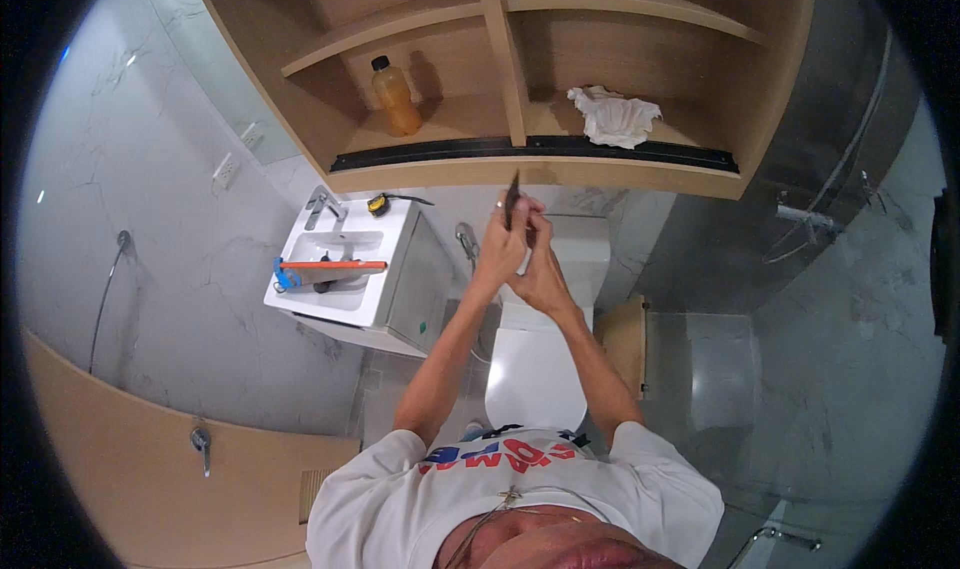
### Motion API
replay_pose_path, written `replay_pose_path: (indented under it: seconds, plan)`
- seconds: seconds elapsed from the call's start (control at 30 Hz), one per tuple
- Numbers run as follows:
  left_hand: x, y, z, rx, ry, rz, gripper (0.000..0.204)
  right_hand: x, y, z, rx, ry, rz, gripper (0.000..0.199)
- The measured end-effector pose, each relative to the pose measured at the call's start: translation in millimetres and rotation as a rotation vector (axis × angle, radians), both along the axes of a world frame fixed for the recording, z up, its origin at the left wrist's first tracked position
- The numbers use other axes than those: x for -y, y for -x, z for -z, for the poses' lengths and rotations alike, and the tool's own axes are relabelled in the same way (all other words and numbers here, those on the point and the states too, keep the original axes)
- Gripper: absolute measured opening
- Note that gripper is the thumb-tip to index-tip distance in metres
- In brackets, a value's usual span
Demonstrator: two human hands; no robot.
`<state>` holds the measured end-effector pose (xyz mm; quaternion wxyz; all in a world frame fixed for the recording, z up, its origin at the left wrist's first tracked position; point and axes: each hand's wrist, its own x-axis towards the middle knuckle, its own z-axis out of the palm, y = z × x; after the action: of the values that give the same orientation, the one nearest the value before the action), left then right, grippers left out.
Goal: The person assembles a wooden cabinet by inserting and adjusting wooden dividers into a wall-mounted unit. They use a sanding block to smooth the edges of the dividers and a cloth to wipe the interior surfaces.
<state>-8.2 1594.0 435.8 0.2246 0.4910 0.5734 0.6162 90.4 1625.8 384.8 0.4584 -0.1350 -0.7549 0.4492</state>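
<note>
Both my hands are raised close together in front of the wooden cabinet's lower edge, above the toilet. My left hand (497,246) is closed around a thin, dark, pointed piece (513,197) that sticks up toward the cabinet; its exact kind is too small to tell. Pressed up against it, my right hand (543,269) has its fingers bent inward. Something whitish shows between the two palms, mostly hidden. A black track (440,157) runs along the cabinet's front edge, just beyond my fingertips.
In the open cabinet (640,175) stand an orange-filled bottle (396,97) and a crumpled white cloth or paper (614,117). At left, a white sink (375,304) carries a tape measure (378,205) and an orange-handled tool (335,265). Below my arms is a closed toilet (537,374).
</note>
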Motion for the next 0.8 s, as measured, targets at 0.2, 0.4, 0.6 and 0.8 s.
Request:
replay_pose_path:
  seconds: [0.2,0.4,0.6,0.8]
  plan:
    - [-25,23,-35,-0.39,-0.102,0.089,0.056,-16,-14,30,-0.337,0.354,0.082,0.047]
    - [-105,66,-93,-0.617,-0.285,-0.632,0.052,-23,-46,13,-0.29,0.359,0.148,0.037]
    - [-119,68,-91,-0.659,-0.316,-0.651,0.041,-17,-33,20,-0.389,0.299,0.287,0.031]
    - [-110,76,-72,-0.6,-0.459,-0.532,0.029,-27,-11,-13,-0.102,0.261,0.297,0.03]
